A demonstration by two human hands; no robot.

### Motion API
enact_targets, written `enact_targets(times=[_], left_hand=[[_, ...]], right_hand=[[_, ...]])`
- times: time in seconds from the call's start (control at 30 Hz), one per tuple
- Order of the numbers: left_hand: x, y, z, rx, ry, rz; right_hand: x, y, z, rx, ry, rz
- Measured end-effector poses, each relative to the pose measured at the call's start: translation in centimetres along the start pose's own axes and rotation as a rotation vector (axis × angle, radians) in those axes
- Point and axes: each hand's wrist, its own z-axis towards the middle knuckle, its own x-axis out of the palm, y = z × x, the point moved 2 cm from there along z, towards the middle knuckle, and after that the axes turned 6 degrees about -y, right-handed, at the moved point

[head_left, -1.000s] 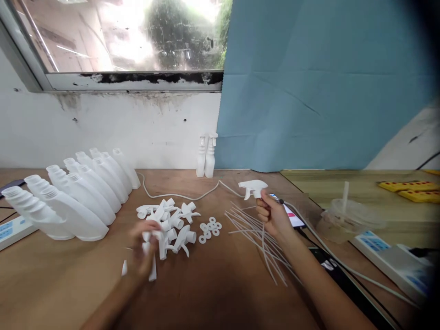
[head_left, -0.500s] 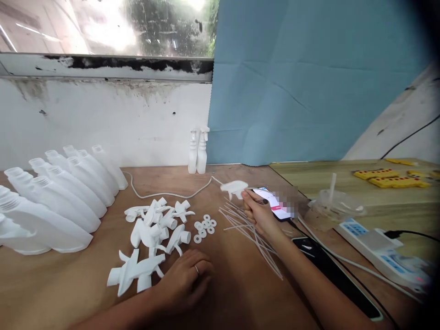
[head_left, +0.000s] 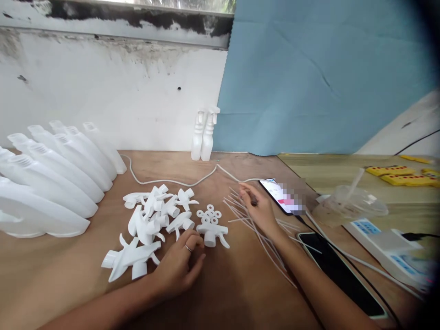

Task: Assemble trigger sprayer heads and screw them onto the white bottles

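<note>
My left hand (head_left: 178, 268) rests on the wooden table (head_left: 233, 293), fingers loosely bent and holding nothing, its fingertips beside a white trigger spray head (head_left: 211, 231). That head lies on a cluster of white washers (head_left: 209, 213). More spray heads (head_left: 154, 215) are piled just beyond the hand, and two lie to its left (head_left: 129, 259). My right hand (head_left: 257, 208) reaches down onto a fan of thin white dip tubes (head_left: 271, 247), its fingertips pinched on one of them.
White bottles (head_left: 51, 183) lie in a row at the left. Two assembled spray bottles (head_left: 204, 135) stand at the wall. A lit phone (head_left: 280, 195), a dark phone (head_left: 340, 275), a white cable (head_left: 165, 182), a lidded cup (head_left: 349, 204) and power strips (head_left: 388, 250) sit at the right.
My right hand has let go of the spray head, which now lies on the washers, and dropped onto the tubes. My left hand moved from the pile to rest on the table. The view tilted down.
</note>
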Motion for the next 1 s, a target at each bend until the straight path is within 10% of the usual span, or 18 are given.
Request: enact_targets(times=[0.13, 0.47, 0.63, 0.8, 1.0], left_hand=[[0.0, -0.3, 0.1, 0.069, 0.008, 0.040], [-0.3, 0.5, 0.0, -0.044, -0.129, -0.231], [-0.2, 0.8, -0.1, -0.183, -0.218, -0.437], [0.3, 1.0, 0.2, -0.338, -0.134, -0.880], [1.2, 0.9, 0.5, -0.587, -0.006, -1.254]], right_hand=[[-0.3, 1.8, -0.4, -0.256, 0.038, -0.140], [2.4, 5.8, -5.2, -0.623, 0.783, -0.220], [1.9, 6.0, -5.5, -0.589, 0.619, -0.112], [0.6, 7.7, -5.6, -0.250, 0.396, 0.202], [2.6, 8.9, -7.0, -0.188, 0.517, 0.360]])
